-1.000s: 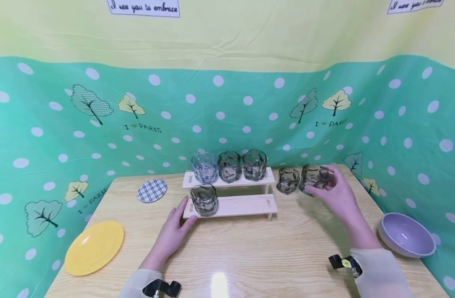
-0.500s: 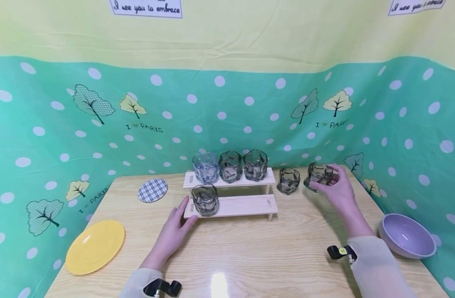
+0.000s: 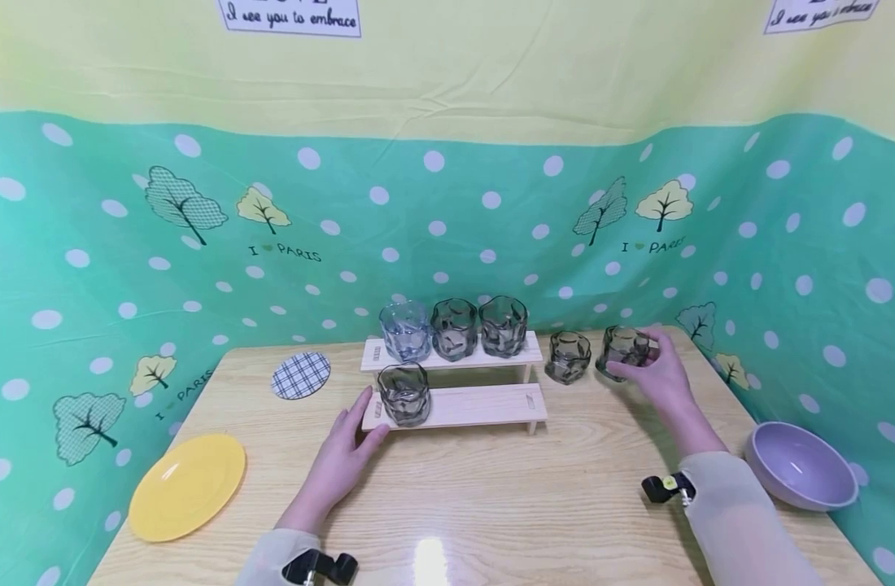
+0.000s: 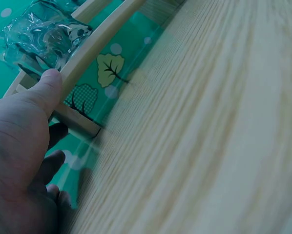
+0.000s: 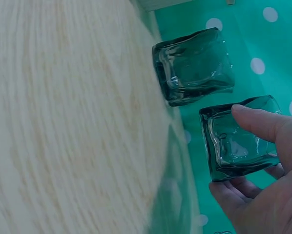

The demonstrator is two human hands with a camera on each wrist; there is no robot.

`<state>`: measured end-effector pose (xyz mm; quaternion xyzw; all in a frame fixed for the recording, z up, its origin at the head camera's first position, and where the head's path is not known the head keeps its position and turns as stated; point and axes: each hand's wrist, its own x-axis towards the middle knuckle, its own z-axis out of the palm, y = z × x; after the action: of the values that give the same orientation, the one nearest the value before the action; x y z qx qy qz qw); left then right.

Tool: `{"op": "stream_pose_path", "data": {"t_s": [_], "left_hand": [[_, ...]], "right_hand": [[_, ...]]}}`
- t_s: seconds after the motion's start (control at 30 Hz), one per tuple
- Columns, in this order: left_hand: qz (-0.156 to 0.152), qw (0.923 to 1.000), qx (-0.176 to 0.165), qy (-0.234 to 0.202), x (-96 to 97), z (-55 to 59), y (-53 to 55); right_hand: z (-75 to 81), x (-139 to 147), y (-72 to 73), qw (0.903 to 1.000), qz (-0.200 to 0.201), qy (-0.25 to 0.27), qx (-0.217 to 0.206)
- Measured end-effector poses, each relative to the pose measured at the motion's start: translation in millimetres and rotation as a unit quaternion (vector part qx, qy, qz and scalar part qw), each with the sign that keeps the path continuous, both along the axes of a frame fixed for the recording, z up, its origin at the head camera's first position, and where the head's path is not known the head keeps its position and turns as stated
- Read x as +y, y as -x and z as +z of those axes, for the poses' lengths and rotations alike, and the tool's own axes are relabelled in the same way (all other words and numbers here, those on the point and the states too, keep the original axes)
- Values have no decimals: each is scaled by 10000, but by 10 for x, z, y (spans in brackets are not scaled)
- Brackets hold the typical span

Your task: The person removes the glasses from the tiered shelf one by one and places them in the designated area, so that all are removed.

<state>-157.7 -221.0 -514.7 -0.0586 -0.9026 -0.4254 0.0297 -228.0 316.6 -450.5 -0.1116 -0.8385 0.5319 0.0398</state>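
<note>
Near the back right corner of the worktop [image 3: 521, 488], the right hand [image 3: 661, 378] pinches a dark glass [image 3: 617, 353] by its sides, likely so it won't slip; the left hand [image 3: 341, 452], fingers spread, touches the low wooden shelf [image 3: 477, 405], maybe to steady it

We see the left hand [image 4: 19, 141] at the lower left – its thumb [image 4: 47, 87] rests against the edge of a wooden shelf [image 4: 99, 45]. The other fingers [image 4: 50, 166] lie lower, in shadow. A glass [image 4: 46, 39] stands on the shelf, near the thumb – we cannot tell if they touch. Behind is green cloth with a yellow tree [image 4: 109, 68]; the wood-grain table [image 4: 199, 122] fills the right.
</note>
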Motion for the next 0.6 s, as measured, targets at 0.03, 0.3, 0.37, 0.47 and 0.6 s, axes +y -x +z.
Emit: {"op": "stream_pose_path", "data": {"t_s": [0.03,0.3,0.37,0.47,0.6], "left_hand": [[-1,10000,-1,-1,0,-1,1],[6,10000,-53,-2,3,2,0],[9,10000,-59,1,4,2,0],[15,10000,-67,6,5,3,2],[16,10000,-81,-3,8,4,7]], "right_hand": [[-14,3,7,10000,14,11,-13],[-137,13,69,9999,89,-13,-104],[-161,11,83,9999,90,-62,-114],[-178,4,91,9999,102,-63,-119],[-187,-7,87,9998,117,9,-133]]}}
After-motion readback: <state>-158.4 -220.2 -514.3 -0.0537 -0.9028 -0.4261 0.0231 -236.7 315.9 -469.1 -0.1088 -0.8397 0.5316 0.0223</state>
